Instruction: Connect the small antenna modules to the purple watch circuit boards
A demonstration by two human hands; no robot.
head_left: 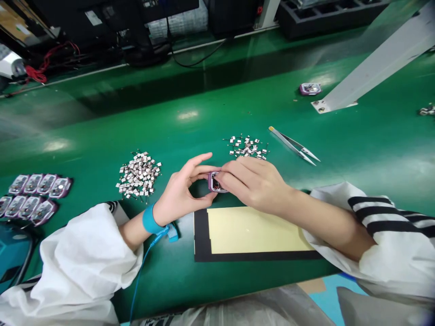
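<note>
A small purple-rimmed device casing (214, 182) with electronics inside is held between the thumb and fingers of my left hand (180, 190), which wears a blue wrist strap. My right hand (256, 183) reaches over the casing's right side, its fingertips pinched together at the opening; what they hold, if anything, is hidden. Just beyond my right hand lies a small pile of silvery parts with short dark leads (247, 147). A larger pile of the same parts (139, 175) is left of my left hand. Below both hands lies a yellow sheet (251, 233) on a black mat.
Metal tweezers (294, 146) lie right of the small pile. Several similar casings (37, 192) stand in rows at far left, and another casing (310, 88) sits by a white metal post (374, 63). A blue cord (142, 271) trails from my wrist strap. Black equipment stands along the back.
</note>
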